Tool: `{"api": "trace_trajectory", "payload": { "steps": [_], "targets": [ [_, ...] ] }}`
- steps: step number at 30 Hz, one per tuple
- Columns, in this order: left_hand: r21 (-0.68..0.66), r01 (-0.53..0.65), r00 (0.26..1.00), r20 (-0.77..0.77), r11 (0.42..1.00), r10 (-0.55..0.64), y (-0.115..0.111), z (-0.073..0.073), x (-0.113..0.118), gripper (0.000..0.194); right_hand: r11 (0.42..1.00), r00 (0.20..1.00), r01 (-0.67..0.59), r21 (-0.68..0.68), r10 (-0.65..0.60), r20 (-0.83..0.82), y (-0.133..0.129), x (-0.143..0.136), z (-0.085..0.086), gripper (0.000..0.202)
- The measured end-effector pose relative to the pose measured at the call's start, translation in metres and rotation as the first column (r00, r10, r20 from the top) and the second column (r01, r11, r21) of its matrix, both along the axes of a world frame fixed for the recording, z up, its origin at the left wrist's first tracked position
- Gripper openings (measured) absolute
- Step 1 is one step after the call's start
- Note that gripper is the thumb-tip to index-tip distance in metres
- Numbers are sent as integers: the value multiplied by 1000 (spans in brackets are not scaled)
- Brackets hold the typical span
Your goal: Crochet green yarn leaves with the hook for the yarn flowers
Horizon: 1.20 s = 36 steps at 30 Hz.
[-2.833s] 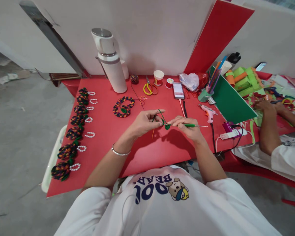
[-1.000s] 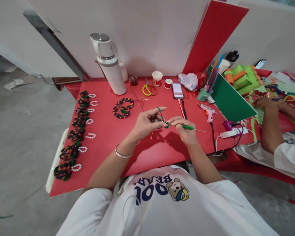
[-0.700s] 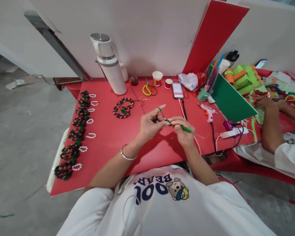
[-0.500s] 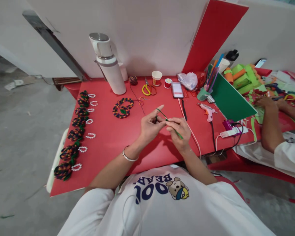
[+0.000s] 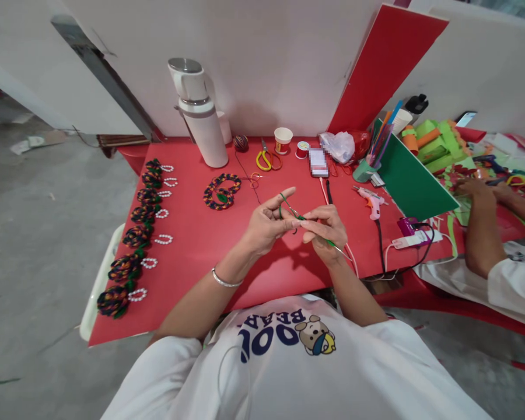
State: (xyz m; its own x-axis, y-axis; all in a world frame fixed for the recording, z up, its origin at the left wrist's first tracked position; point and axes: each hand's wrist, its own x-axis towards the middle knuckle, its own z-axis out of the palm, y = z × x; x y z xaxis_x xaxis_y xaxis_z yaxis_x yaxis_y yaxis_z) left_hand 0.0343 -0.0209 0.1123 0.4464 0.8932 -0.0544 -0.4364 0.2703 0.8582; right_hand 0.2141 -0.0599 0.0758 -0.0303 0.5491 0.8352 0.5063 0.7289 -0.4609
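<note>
Above the red table, my left hand [image 5: 266, 221] pinches a small piece of green yarn [image 5: 302, 218], with a strand looped over its raised index finger. My right hand [image 5: 326, 227] is closed round a crochet hook [image 5: 331, 243] with a green grip; its metal end sticks out below the palm and its tip meets the yarn. Left of my hands lies a multicoloured crocheted strip [image 5: 221, 191] curled with a green leaf. Close to it are a threaded needle [image 5: 257, 176] and a dark yarn ball [image 5: 241, 143].
Several crocheted bundles [image 5: 136, 237] with bead loops line the table's left side. A thermos [image 5: 203, 131], scissors [image 5: 269, 158], paper cup [image 5: 283, 140] and phone [image 5: 318, 162] stand or lie behind. At right are a glue gun [image 5: 371, 201], green board [image 5: 415, 175] and a co-worker's arms [image 5: 481, 227].
My right hand has turned and shifted slightly right, so the hook's metal end now shows below it. The yarn strand still runs over my left index finger. The view has shifted a little.
</note>
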Motion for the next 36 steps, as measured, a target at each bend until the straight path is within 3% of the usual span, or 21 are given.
{"api": "trace_trajectory", "payload": {
  "steps": [4, 7, 9, 11, 15, 20, 29, 36],
  "targets": [
    [127, -108, 989, -88, 986, 119, -3, -7, 7, 95, 995, 999, -46, -93, 46, -5, -2, -3, 5, 21],
    [176, -244, 960, -92, 954, 263, -6, -11, 13, 87, 991, 992, 102, -82, -96, 78, -4, -13, 1, 23],
    [95, -204, 977, -35, 974, 208, -6, -11, 12, 90, 975, 971, 217, 45, -221, 93, -4, -20, -5, 29],
    [-10, -61, 998, 34, 998, 62, -3, -7, 6, 93, 965, 969, 229, 124, -238, 60, -4, -23, -11, 37],
    [-97, 144, 989, 58, 985, -139, 6, 0, -14, 92, 999, 995, 31, 37, -34, 93, 2, -15, -7, 32],
    [-128, 173, 985, 9, 977, -173, 9, 2, -23, 96, 990, 981, -142, -24, 144, 133, 6, 1, 11, 28],
    [-79, 176, 982, -60, 981, -181, 13, 3, -22, 93, 951, 953, -263, -161, 282, 107, 6, 21, 18, 33],
    [-74, 222, 972, -67, 972, -227, 15, 0, -26, 90, 935, 942, -275, -224, 308, 131, 8, 25, 26, 25]
  ]
}}
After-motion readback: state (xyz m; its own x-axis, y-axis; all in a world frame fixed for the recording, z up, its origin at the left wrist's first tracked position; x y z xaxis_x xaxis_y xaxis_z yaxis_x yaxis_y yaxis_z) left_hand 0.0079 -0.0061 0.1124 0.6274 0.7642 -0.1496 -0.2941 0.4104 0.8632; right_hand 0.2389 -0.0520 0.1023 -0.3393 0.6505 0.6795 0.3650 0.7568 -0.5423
